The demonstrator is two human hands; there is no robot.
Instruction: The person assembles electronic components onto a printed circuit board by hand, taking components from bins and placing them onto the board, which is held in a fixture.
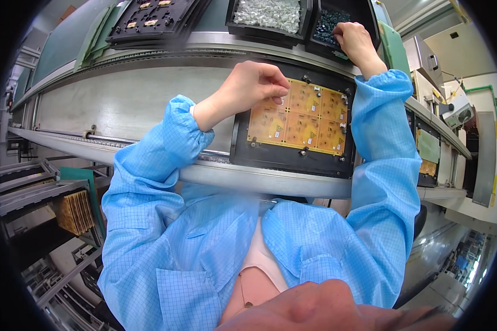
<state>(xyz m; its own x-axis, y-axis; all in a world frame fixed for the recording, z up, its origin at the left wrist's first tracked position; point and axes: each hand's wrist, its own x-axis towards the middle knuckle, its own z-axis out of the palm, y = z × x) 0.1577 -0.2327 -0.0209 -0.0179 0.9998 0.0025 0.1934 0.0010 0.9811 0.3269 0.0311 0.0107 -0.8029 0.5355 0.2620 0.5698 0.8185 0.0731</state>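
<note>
My left hand (254, 85) hovers above the upper left part of a yellow circuit board panel (302, 122), its thumb and fingers pinched together. A small white part (282, 101) shows at those fingertips; its kind is too small to tell. The panel is divided into several like boards and sits in a black carrier frame (292, 161) with small black clamps. My right hand (354, 44) reaches into a black bin (342, 54) of small dark blue parts (327, 25). Its fingers are drawn together at the parts; whatever lies between them is hidden.
A second black bin (265, 28) holds many small white parts (268, 14). At the far left are stacked black trays (149, 25) with small boards. The carrier rests on a metal conveyor line (132, 105). Another carrier (427, 149) stands at right, and a rack holds boards (74, 212) at lower left.
</note>
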